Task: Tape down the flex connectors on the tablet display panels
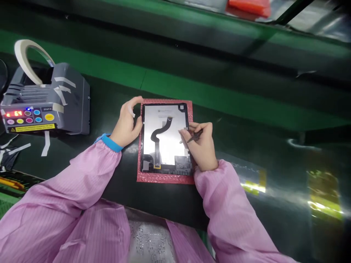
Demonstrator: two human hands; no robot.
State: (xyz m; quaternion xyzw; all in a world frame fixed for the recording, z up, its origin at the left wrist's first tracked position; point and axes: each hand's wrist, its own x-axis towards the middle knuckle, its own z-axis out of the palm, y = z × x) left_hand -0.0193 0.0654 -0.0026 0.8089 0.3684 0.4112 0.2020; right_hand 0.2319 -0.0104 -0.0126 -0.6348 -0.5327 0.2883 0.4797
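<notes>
A tablet-sized screen panel (171, 142) lies with its silvery back up, a black flex cable (157, 136) curving across it. Under the panel is a pink bubble-wrap sheet (164, 178). My left hand (126, 123) is at the panel's upper left edge, thumb and fingers apart, with a small white strip on one finger. At the right edge, my right hand (203, 146) has its fingers closed around a dark, thin tool (195, 136), probably tweezers; its fingertips are over the panel's side.
A grey tape dispenser (72, 98) with a white tape roll (23, 60) stands at the left, tape strips stuck to it. Yellowish tape pieces (325, 190) lie on the dark table (109, 91) at the right. A red item (249, 7) sits on the shelf behind.
</notes>
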